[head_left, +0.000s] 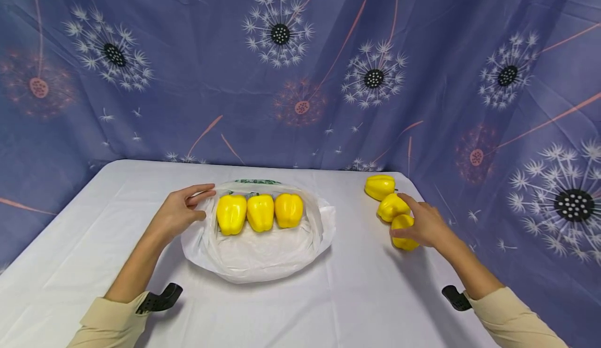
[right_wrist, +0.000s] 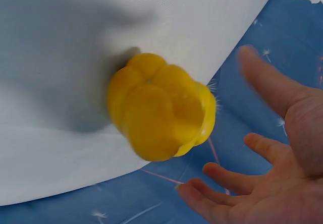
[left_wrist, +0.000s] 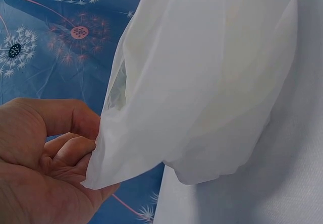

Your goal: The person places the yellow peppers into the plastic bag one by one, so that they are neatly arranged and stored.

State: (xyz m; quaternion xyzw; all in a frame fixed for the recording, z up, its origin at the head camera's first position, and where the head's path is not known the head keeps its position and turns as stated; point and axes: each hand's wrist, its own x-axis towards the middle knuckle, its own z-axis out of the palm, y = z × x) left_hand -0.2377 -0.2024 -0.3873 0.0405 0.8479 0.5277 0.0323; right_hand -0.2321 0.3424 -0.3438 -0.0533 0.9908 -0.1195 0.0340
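Beige sleeves (head_left: 512,319) foremost, with yellow peppers (head_left: 260,213) in two lots of three

Sleeves: two, one at lower left, one at lower right. Black wrist mounts (head_left: 161,298) at both cuffs.

Left hand (head_left: 176,215): beside the left rim of a bag (head_left: 255,274). Fingers loosely bent, thumb parted from index finger. In left wrist view, a corner of white film in front of part of the hand; fingertips touching the film or just beside it, cannot tell which.

Bag: thin white plastic, mouth open upward, set left of middle on a bench (head_left: 300,316). Green print (head_left: 258,181) at far rim. Inside: three peppers, side by side, in a row toward the far wall.

Right hand (head_left: 424,224): over the loose peppers at right. Fingers spread, thumb well apart; in right wrist view, a gap between fingertips and pepper.

Loose peppers: three, closely set near the right edge of the bench. Far pepper (head_left: 380,187) lying on its side; middle pepper (head_left: 392,207); near pepper (head_left: 405,244), partly hidden behind the right hand.

Bench: white cloth covering.

Curtain (head_left: 197,76): blue-purple, dandelion pattern in white and pink, behind the bench.
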